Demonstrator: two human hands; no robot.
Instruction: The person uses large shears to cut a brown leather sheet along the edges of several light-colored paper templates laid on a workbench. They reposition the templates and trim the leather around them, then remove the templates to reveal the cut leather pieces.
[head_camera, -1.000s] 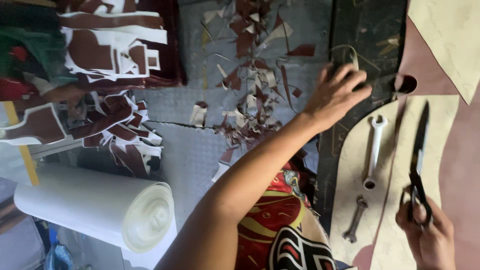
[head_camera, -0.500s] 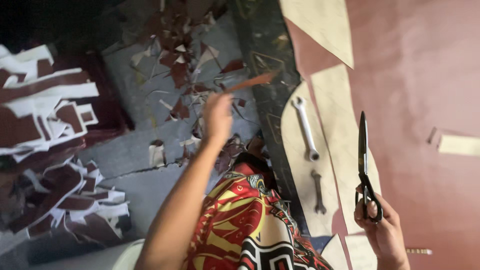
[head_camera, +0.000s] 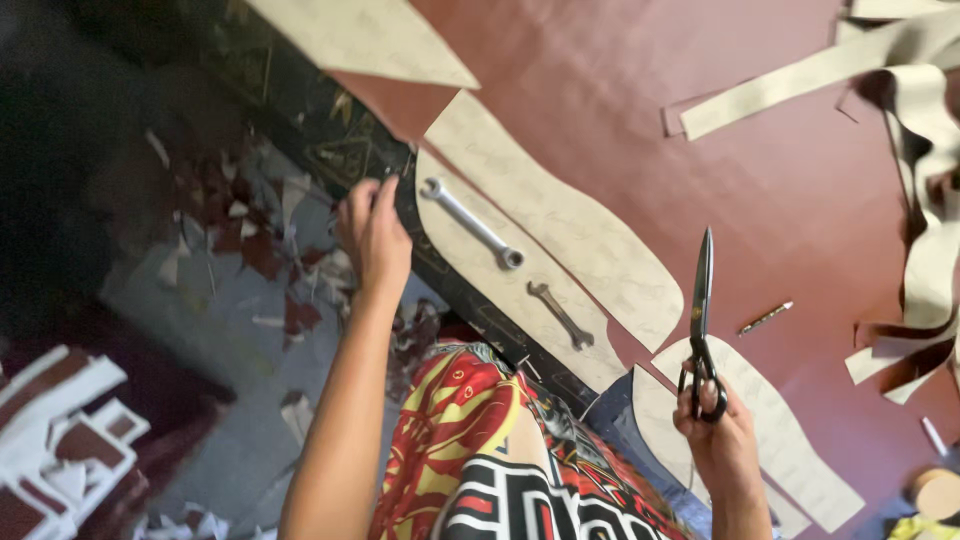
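My right hand (head_camera: 718, 440) grips the handles of black scissors (head_camera: 701, 300), blades closed and pointing away from me above a maroon sheet (head_camera: 640, 130). My left hand (head_camera: 372, 235) reaches out over the dark table edge (head_camera: 400, 215), fingers loosely extended and holding nothing, just left of a beige curved pattern piece (head_camera: 580, 240). Two wrenches lie on that piece: a large one (head_camera: 470, 222) and a small one (head_camera: 560, 315). A second beige pattern piece (head_camera: 790, 450) lies under my right hand.
Maroon and white offcuts (head_camera: 260, 250) litter the grey floor on the left. White and brown cut shapes (head_camera: 60, 440) lie at the lower left. Beige strips (head_camera: 800, 85) curl at the right. A thin pen (head_camera: 765, 318) rests on the sheet, and a roll (head_camera: 935, 492) sits at the bottom right.
My left hand held a thin scrap over the floor half a second ago; now it is empty and back at the table edge. The view has swung right. The scissors stay in my right hand.
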